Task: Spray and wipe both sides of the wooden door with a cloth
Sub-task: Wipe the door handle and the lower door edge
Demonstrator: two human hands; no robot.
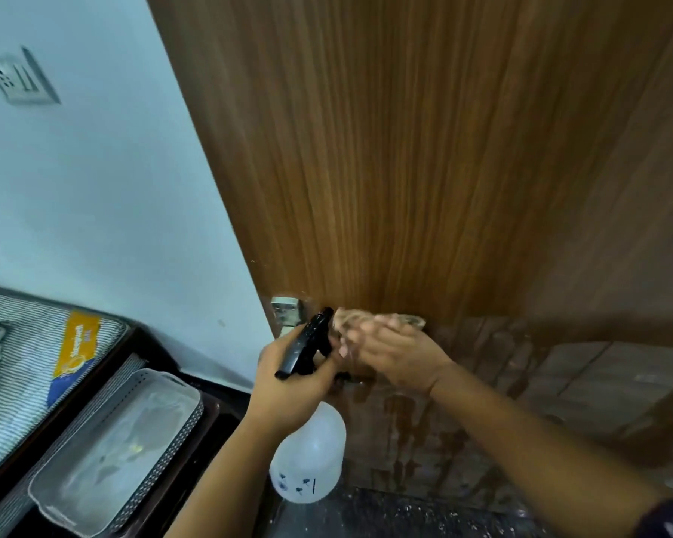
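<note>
The brown wooden door (424,157) fills the upper right of the view. My left hand (288,386) grips the black trigger head of a white spray bottle (309,456), nozzle aimed toward the door's lower edge. My right hand (393,351) presses a crumpled light cloth (350,318) against the bottom of the door, fingers fairly straight and blurred. The cloth is mostly hidden under the hand. The lower strip of the door near the floor looks wet and streaked.
A metal door stopper (286,308) sits at the door's lower left corner by the pale wall (94,188). A mattress (36,363) and a grey perforated tray (109,448) lie at lower left. A wall socket (16,77) is at upper left. The dark floor (405,514) is speckled.
</note>
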